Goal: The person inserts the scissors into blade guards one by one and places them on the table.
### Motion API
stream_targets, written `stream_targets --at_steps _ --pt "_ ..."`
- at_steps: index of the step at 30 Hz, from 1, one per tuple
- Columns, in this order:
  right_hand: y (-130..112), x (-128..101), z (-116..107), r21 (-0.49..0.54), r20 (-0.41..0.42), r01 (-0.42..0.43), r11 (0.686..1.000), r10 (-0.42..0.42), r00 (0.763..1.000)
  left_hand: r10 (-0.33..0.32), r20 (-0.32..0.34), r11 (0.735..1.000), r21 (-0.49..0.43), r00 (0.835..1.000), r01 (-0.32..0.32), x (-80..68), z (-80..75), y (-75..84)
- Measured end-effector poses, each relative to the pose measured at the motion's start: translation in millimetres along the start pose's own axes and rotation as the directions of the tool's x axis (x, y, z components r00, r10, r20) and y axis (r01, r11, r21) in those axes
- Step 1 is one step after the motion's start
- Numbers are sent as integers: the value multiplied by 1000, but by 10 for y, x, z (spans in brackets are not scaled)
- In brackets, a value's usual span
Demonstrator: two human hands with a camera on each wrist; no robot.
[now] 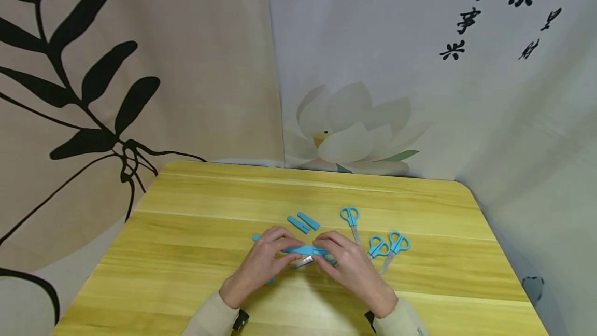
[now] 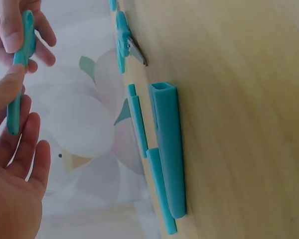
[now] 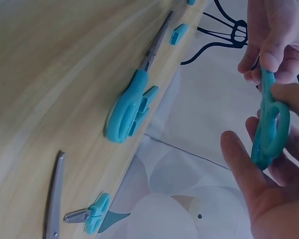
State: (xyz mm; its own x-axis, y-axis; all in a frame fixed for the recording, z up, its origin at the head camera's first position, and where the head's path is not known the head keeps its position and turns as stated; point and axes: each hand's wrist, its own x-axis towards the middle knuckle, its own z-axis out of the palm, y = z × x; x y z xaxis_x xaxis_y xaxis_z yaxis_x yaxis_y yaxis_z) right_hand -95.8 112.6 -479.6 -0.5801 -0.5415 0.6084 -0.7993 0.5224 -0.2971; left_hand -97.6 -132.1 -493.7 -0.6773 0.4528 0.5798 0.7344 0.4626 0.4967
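Observation:
Both hands meet above the table's near middle on one pair of blue-handled scissors [image 3: 276,132] whose blades are covered by a blue sheath [image 2: 14,109]. My left hand [image 1: 261,258] pinches the sheath between thumb and fingers. On the other side, my right hand [image 1: 352,263] holds the scissors at the finger loops, its thumb and fingers around them. The covered blades point left. Below the hands a bare-bladed pair of scissors [image 3: 124,109] lies on the table, its blade [image 1: 303,262] partly showing in the head view.
Two blue sheaths [image 1: 303,222] lie beyond the hands. Another sheath [image 2: 167,149] rests near the left hand. Right of the hands lie three bare scissors: one farther back [image 1: 350,217] and two side by side [image 1: 398,242]. A printed curtain [image 1: 364,66] hangs behind the wooden table [image 1: 186,253].

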Motion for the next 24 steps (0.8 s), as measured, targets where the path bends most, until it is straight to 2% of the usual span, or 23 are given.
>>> stream_targets --at_steps 5,10,14,19,24 --pt "-42 30 -31 35 52 -88 995 86 995 -46 -21 999 -8 999 46 -19 -7 1" --pt "-74 27 -76 89 116 -194 977 183 976 -61 -50 998 5 997 62 -32 -27 -20" --pt "-52 -8 -122 97 146 -237 967 221 964 -101 -66 995 -5 993 101 -47 -77 -73" --pt "32 -85 -219 77 164 -244 967 229 960 -198 -53 980 -35 979 196 -78 -231 -194" --pt "125 -204 -332 28 185 -284 958 274 944 -242 -43 970 -34 969 241 -88 -465 -377"
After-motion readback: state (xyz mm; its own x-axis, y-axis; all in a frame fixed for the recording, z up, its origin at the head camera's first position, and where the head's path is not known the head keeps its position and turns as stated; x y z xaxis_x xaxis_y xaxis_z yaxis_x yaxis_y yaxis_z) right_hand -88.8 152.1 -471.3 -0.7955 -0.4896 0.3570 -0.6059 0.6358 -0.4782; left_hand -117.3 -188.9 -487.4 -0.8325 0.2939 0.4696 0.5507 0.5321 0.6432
